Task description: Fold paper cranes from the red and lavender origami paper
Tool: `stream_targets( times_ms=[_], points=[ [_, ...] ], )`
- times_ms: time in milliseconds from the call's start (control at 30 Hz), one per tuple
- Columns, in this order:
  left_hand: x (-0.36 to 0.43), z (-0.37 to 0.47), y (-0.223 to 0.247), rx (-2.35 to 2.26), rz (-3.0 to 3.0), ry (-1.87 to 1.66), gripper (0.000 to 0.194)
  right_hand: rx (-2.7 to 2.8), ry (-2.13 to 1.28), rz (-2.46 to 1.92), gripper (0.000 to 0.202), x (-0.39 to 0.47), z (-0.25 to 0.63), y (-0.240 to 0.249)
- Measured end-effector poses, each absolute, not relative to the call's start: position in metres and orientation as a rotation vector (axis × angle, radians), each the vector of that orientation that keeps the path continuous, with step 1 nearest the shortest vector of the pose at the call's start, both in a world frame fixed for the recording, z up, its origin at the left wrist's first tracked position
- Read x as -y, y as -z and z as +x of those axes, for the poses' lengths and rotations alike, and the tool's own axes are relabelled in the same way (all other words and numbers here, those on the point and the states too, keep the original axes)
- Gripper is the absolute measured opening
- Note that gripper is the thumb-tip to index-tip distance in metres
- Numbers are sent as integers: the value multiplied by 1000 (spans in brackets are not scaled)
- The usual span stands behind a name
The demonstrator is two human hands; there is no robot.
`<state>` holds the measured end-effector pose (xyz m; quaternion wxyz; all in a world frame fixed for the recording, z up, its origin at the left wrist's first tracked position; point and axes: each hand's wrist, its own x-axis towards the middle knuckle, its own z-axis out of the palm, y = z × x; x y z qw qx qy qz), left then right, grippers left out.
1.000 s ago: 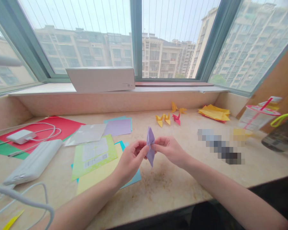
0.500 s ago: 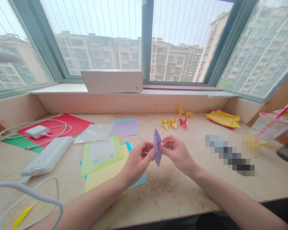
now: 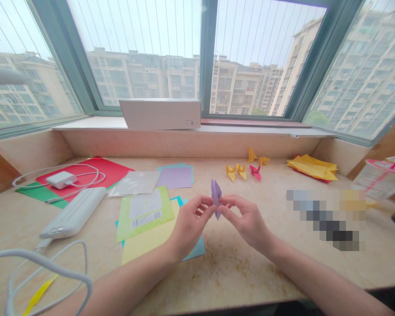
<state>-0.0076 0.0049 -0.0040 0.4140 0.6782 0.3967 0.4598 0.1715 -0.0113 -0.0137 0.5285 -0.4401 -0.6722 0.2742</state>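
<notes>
A folded purple paper [image 3: 216, 193] stands upright and narrow between my two hands, above the marble-patterned table. My left hand [image 3: 197, 219] pinches its left side with thumb and fingers. From the right, my right hand [image 3: 242, 215] grips the same paper, its thumb and forefinger close to the left fingertips. Beyond the hands sit small yellow folded birds [image 3: 231, 173] and a red folded bird [image 3: 255, 172]. The paper's lower part is partly covered by fingers.
Left lie a green packet [image 3: 164, 206], purple sheets [image 3: 175, 177], red paper [image 3: 108, 169], a white power bank [image 3: 74, 213] and cables. Yellow sheets [image 3: 312, 167] lie at the back right, near a clear cup [image 3: 378, 180]. A white box [image 3: 159, 115] stands on the sill.
My right hand's fingers have shifted over the purple paper, and its thumb is now nearer the left fingertips. The whole view has shifted slightly, moving the table items rightward.
</notes>
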Motion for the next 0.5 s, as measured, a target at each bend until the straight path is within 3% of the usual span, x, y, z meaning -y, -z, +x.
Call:
stream_targets(
  times_ms=[500],
  points=[
    [-1, -6, 4, -906, 1964, -1401, 17, 1470, -734, -887, 6, 3, 174, 24]
  ],
)
